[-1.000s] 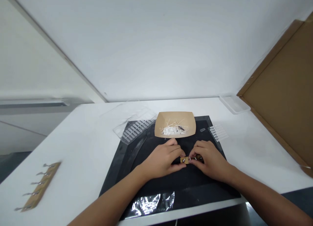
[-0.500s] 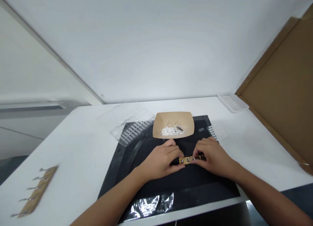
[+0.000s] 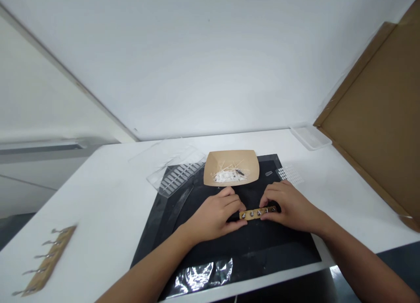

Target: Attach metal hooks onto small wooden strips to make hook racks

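A narrow wooden strip [image 3: 252, 214] with several metal studs in a row lies on the black mat in front of me. My left hand [image 3: 219, 213] is closed round its left end, thumb on the near side and fingers on the far side. At the right part of the strip is my right hand [image 3: 285, 205], its thumb along the near edge and curled fingers at the far edge. The studs between the fingers show. A similar wooden strip [image 3: 54, 260] with metal stems sticking out rests on the white table at the left.
Beyond my hands a brown paper tray [image 3: 231, 156] holds cotton bits and thin sticks. Clear nail-tip sheets [image 3: 179, 179] lie left of it. A sheet of white stickers [image 3: 289, 174], a clear plastic box [image 3: 310, 137] and a cardboard panel [image 3: 377, 110] are at the right. Shiny film [image 3: 203, 276] covers the mat's front.
My right thumb and finger have come off a stud near the strip's middle and moved slightly right and apart, showing more studs. The left hand keeps its place.
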The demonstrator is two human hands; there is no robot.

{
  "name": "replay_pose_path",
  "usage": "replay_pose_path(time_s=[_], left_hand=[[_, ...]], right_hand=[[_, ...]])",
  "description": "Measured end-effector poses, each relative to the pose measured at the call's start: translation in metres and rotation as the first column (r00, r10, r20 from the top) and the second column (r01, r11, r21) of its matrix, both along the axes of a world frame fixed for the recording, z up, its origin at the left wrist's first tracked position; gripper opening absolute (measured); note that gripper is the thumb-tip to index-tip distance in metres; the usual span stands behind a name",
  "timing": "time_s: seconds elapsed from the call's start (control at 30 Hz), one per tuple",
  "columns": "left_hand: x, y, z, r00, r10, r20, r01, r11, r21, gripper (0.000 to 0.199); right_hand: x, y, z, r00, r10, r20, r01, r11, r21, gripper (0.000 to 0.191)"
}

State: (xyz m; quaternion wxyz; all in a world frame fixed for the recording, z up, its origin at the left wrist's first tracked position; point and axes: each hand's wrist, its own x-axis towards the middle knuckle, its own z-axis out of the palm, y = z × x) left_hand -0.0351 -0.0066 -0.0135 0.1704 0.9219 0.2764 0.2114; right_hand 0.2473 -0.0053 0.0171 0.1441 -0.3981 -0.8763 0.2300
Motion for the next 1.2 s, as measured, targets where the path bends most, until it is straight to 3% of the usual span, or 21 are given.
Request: replay_pose_path(time_s=[0.23, 0.5, 0.73, 1.0, 1.2], left_hand=[[0.000, 0.000, 0.000, 1.000, 0.001, 0.004, -0.001, 1.000, 0.002, 0.015], [0.000, 0.000, 0.003, 1.000, 0.008, 0.001, -0.008, 1.000, -0.009, 0.015], [0.001, 0.000, 0.001, 1.000, 0.013, 0.014, -0.012, 1.000, -0.008, 0.015], [0.001, 0.001, 0.001, 1.000, 0.009, 0.020, -0.009, 1.000, -0.027, 0.015], [0.001, 0.000, 0.002, 1.000, 0.013, 0.012, -0.012, 1.000, -0.025, 0.014]], right_hand=[[-0.008, -0.003, -0.002, 0.999, 0.027, -0.044, -0.027, 1.000, 0.003, 0.016], [-0.010, -0.003, -0.011, 0.995, 0.087, 0.039, -0.093, 0.976, 0.196, 0.014], [-0.013, -0.006, -0.010, 0.985, 0.123, 0.119, -0.156, 0.933, 0.325, 0.023], [-0.014, -0.007, -0.009, 0.979, 0.134, 0.155, -0.180, 0.924, 0.337, 0.022], [-0.012, -0.005, -0.008, 0.986, 0.105, 0.132, -0.137, 0.956, 0.261, 0.019]])
